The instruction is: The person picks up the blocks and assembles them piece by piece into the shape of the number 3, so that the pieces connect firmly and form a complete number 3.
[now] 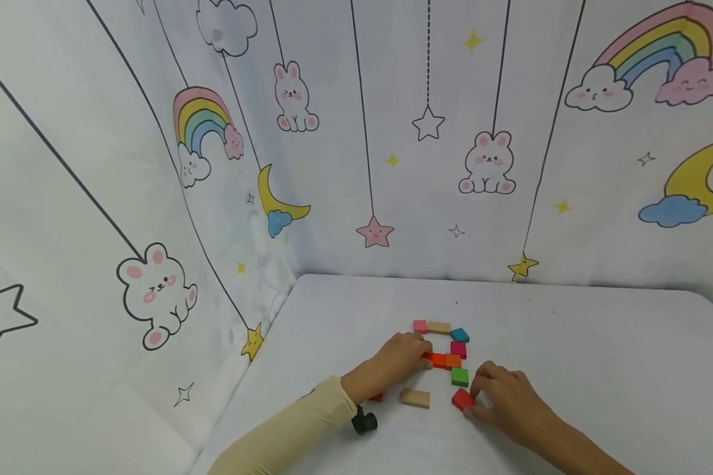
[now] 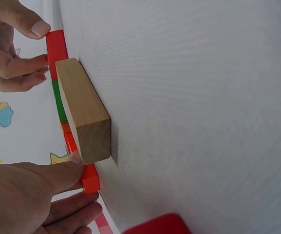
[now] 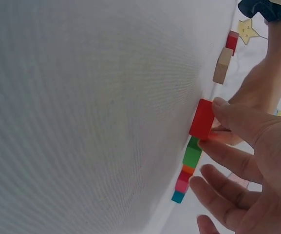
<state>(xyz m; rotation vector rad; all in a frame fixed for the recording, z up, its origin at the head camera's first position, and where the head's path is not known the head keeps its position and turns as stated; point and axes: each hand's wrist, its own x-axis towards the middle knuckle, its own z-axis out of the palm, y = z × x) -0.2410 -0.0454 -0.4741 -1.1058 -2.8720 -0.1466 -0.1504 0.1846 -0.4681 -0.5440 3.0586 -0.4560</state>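
My right hand [image 1: 511,404] pinches a red block [image 1: 463,400] between thumb and index finger at the near right end of a line of small blocks. In the right wrist view, that red block [image 3: 201,119] lies close to a green block [image 3: 192,153]. Further left, my left hand [image 1: 394,359] pinches an orange-red block [image 2: 91,180] at the left end of the middle row, thumb on one side and fingers on the other. An orange block [image 1: 453,361] sits to its right. Above the green block [image 1: 459,377] and orange block lies a crimson block [image 1: 458,349].
A pink block [image 1: 420,326], a wooden block [image 1: 439,328] and a blue block [image 1: 460,335] form the far row. Nearer lie another wooden block [image 1: 415,398] and a red block [image 1: 376,397], partly hidden by the left wrist. A black wrist camera [image 1: 365,421] hangs by the left sleeve.
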